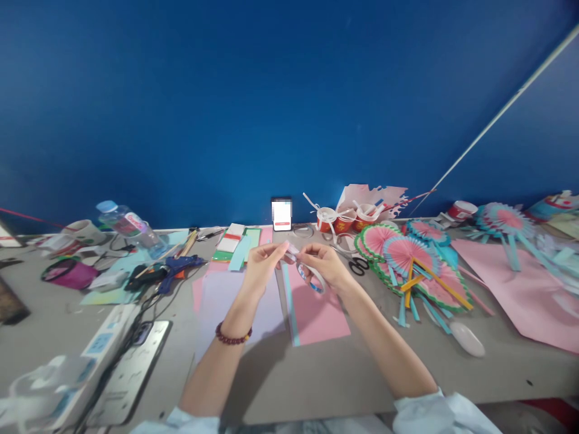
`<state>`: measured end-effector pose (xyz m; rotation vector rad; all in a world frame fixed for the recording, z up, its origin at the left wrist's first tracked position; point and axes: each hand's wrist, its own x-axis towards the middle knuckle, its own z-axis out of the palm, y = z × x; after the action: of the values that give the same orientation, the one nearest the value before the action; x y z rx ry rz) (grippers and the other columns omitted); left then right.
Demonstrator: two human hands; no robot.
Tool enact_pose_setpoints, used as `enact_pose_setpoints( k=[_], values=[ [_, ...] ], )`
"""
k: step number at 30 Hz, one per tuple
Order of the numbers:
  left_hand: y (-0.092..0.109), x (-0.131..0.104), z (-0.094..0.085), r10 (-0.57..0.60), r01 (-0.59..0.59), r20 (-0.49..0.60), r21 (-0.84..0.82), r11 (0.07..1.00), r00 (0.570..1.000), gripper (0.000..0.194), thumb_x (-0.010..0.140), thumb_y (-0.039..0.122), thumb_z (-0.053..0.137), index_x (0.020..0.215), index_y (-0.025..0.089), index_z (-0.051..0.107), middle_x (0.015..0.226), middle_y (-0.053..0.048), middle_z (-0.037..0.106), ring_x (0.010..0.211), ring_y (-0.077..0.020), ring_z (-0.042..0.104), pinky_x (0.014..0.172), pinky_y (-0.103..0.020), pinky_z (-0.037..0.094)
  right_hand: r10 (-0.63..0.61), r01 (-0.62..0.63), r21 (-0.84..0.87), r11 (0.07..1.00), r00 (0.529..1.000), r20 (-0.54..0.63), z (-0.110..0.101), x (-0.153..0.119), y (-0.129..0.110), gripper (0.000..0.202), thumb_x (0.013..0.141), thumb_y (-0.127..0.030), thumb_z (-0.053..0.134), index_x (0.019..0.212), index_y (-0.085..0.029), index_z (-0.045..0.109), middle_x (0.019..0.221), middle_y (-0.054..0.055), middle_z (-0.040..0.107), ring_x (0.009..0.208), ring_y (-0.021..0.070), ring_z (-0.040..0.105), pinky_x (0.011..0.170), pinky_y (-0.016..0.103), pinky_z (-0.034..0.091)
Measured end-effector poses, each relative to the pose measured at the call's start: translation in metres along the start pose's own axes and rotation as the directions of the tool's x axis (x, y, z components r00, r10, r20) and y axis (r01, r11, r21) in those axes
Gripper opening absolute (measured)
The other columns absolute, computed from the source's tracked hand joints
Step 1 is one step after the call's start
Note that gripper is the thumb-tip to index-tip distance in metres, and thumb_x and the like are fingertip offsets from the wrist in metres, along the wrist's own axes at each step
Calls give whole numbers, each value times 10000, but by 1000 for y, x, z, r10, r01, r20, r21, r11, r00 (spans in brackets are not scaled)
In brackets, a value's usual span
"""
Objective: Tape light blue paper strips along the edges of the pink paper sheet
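Observation:
My left hand (266, 262) and my right hand (324, 264) are raised close together over the table, fingers pinched. Between the fingertips is a small pale lilac piece (292, 249), held by my left hand; its exact kind is too small to make out. From my right hand hangs a narrow roll of tape (321, 284), its ring partly hidden by the fingers. Below the hands lie a pink paper sheet (321, 319) with a light blue strip (290, 307) along its left edge, and a lilac paper sheet (226, 301) to the left.
A phone (281, 214) stands against the blue wall. Pleated paper fans (409, 256), black-handled scissors (359, 266) and red paper cups (344, 222) are on the right. On the left are a blue glue gun (178, 268), a bottle (131, 226), a power strip (97, 355) and another phone (131, 374).

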<state>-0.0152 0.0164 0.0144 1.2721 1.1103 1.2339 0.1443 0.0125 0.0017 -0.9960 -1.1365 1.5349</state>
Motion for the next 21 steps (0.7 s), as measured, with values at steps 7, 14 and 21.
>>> enact_pose_setpoints(
  k=[7,14,21],
  values=[
    [0,0,1,-4,4,2,-46,999,1000,288,722,428,672,656,151,719,549,-51,659,511,-136,573,463,-240,388,-9,9,19,1000,1000,11,-1,1,1,341,608,-429,777,670,-153,586,476,-38,562,391,91,518,395,226,505],
    [0,0,6,22,-22,12,23,999,1000,276,665,415,723,646,141,699,582,-37,666,493,-107,550,471,-217,401,-46,46,5,999,999,9,0,0,-3,351,587,-420,790,659,-160,565,468,-49,556,383,90,510,392,227,501],
    [-4,1,4,52,-51,-38,29,998,998,253,702,397,700,669,147,683,551,-26,652,506,-117,571,458,-210,390,-77,78,-2,997,996,36,-4,4,8,310,648,-390,763,785,-166,599,531,-36,595,436,110,571,479,264,531]
  ],
)
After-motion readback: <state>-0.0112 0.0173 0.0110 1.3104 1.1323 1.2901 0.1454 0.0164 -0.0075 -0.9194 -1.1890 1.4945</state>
